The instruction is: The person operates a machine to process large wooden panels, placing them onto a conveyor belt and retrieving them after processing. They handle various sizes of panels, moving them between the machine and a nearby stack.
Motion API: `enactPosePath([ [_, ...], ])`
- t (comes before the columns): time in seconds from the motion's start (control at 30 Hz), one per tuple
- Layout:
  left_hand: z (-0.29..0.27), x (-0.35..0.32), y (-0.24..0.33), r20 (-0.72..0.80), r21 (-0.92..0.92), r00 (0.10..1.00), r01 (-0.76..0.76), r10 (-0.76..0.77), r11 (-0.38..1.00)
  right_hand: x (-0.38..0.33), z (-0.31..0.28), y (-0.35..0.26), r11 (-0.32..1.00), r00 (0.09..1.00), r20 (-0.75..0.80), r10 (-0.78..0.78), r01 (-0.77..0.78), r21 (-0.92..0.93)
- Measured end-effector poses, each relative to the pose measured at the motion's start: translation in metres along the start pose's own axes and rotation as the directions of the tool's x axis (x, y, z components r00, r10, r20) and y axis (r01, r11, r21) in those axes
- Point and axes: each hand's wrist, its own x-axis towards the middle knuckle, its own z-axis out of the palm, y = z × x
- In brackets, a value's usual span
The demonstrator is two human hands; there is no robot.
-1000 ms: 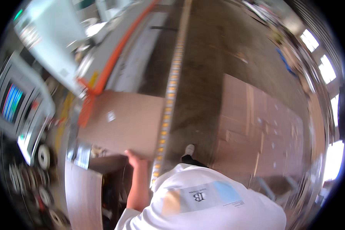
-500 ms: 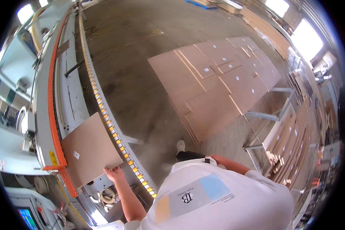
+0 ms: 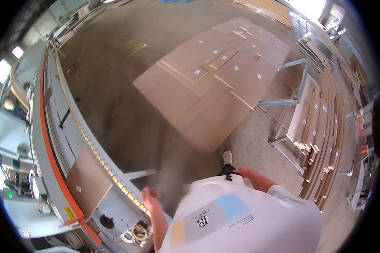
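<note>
My left hand [image 3: 150, 199] is held over the near edge of the machine's roller rail, empty, with its fingers loosely bent and apart. Beyond it to the left, a flat brown board [image 3: 88, 183] with a small white label lies on the machine bed, against the orange guide strip [image 3: 50, 141]. Hand and board are apart. My right hand [image 3: 242, 171] rests at my waist by the dark trousers; its fingers are partly hidden, so their closing cannot be made out.
A long roller rail [image 3: 109, 172] with yellow rollers borders the machine. Across the aisle, labelled brown panels [image 3: 207, 80] lie in a wide stack. Metal frame legs [image 3: 297, 101] and stacked board strips [image 3: 318, 126] stand on the right. Coiled hose [image 3: 139, 232] sits below the machine's near end.
My left hand has let go of the brown board and drawn away to the right. The board sits farther along the machine bed. The view has turned rightward; my right hand stays at my waist.
</note>
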Motion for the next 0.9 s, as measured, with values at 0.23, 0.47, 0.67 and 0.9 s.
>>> enactPosePath([
  [0.23, 0.131, -0.024, -0.082, 0.318, 0.504, 0.896, 0.117, -0.31, 0.856, 0.03, -0.024, 0.07, 0.754, 0.993, 0.038, 0.109, -0.108, 0.648],
  [0.47, 0.191, -0.05, -0.169, 0.515, 0.299, 0.578, 0.571, -0.633, 0.765, 0.121, -0.093, 0.132, 0.547, 0.995, 0.005, 0.1, -0.059, 0.835],
  [0.67, 0.244, -0.11, -0.163, 0.233, 0.879, 0.716, 0.135, -0.658, 0.458, 0.274, -0.138, 0.189, 0.713, 0.937, -0.344, 0.056, 0.204, 0.671],
  [0.9, 0.26, -0.127, -0.176, -0.059, 0.975, 0.724, 0.19, -0.687, 0.117, 0.407, -0.284, 0.221, 0.429, 0.811, -0.408, 0.42, 0.219, 0.876],
])
